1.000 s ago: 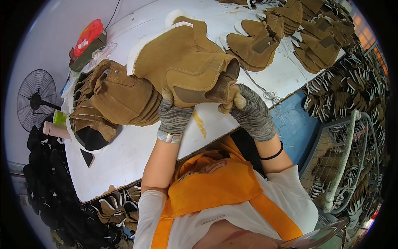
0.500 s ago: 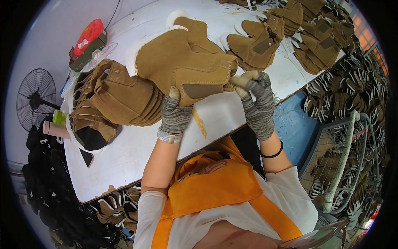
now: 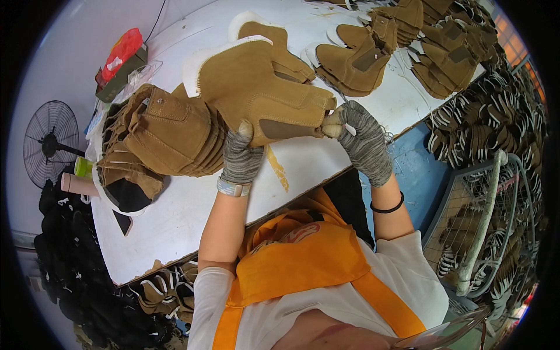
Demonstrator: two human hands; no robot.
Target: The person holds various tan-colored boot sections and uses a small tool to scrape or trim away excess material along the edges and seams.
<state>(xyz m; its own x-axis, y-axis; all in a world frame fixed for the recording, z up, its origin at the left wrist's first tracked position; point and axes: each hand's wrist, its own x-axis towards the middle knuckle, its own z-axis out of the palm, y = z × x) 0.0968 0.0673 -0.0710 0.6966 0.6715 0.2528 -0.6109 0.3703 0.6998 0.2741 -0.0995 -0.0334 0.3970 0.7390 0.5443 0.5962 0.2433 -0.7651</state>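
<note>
A brown suede boot upper with a white edge at its toe and a dark elastic panel hangs between my two gloved hands. My left hand grips its lower side near the panel, thumb on top. At its open top end, my right hand is closed with fingers pinching the edge. Another boot upper lies just behind it on the white table. Left of my left hand rests a stack of brown boot uppers.
More boot uppers lie in groups at the far right of the table. A green box holding a red plastic bag stands at the back left, near a black fan. To my right is a wire cart; heaped uppers lie beyond.
My right hand has turned and closed lower on the top end of the upper. The held upper has shifted slightly, showing more of the one behind it.
</note>
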